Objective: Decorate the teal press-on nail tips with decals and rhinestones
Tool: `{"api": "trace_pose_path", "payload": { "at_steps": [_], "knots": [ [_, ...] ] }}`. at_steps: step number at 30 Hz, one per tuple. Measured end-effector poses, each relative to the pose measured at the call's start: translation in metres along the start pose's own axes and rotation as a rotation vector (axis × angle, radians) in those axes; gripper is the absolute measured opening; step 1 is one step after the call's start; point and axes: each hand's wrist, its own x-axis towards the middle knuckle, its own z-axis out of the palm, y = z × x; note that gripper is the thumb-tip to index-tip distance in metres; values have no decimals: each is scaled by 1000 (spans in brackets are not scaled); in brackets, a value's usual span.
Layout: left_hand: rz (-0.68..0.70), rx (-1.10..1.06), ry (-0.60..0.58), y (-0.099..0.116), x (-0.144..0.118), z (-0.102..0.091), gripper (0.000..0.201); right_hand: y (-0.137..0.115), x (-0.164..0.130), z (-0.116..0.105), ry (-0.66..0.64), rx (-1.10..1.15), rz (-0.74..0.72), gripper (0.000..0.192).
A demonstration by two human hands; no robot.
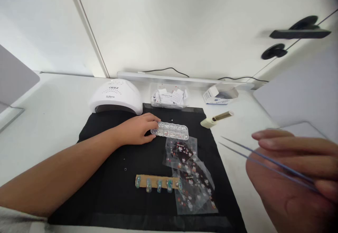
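Observation:
My left hand (137,129) rests on the black mat (111,190) with its fingers gripping the left end of a clear compartment box of small rhinestones (170,130). My right hand (295,180) is raised close to the camera at the right and pinches a pair of thin tweezers (253,153), whose tips point left over the white table. Below the box lie clear packets of cartoon stickers (190,173). A cardboard strip with several decorated false nails (157,183) lies near the mat's middle front.
A white nail lamp (116,97) stands at the mat's back left. Behind the mat sit a clear tub of white packets (169,97) and an open small carton (220,93). A cream tool with a gold tip (216,119) lies right of the mat. Cables run along the wall.

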Motion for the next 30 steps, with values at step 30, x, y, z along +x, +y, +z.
{"api": "trace_pose_path", "payload": {
  "at_steps": [30],
  "knots": [
    [-56,143,79,2,2,1,8,95,-2,128,-9,952,845,11]
  ]
}}
